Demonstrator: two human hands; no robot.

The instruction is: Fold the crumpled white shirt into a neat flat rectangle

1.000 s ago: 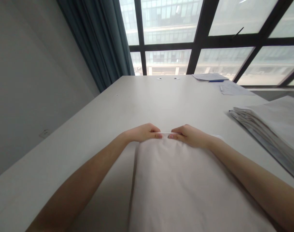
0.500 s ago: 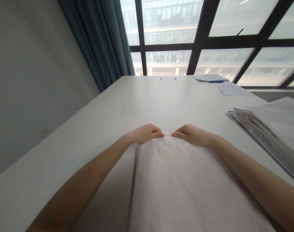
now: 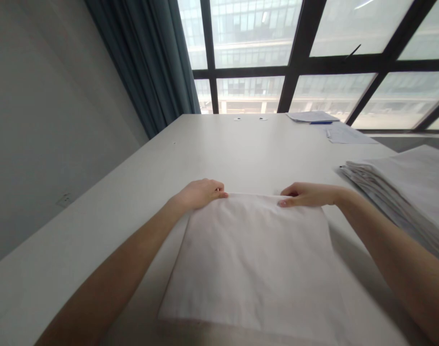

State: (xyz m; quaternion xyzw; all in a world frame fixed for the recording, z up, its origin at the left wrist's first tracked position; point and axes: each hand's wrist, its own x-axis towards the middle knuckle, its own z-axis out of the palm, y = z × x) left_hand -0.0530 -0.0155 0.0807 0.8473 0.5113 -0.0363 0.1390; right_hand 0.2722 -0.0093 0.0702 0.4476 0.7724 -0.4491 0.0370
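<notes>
A white cloth, lightly creased, spreads over the near part of the table in front of me. Its far edge runs between my two hands. My left hand pinches that edge near its left end, thumb on the near side. Toward the right end, my right hand grips the same edge, with the thumb pressed on top and the fingers curled behind. Toward me, the cloth's near edge shows low in the view, a little blurred.
On the right lies a thick stack of folded white cloths. Papers and a blue pen rest at the far right of the white table. A wall with a socket stands left; windows and a blue curtain are beyond.
My hands have moved apart along the far edge, left hand to the left and right hand to the right. The cloth looks wider, and its near edge has come into view.
</notes>
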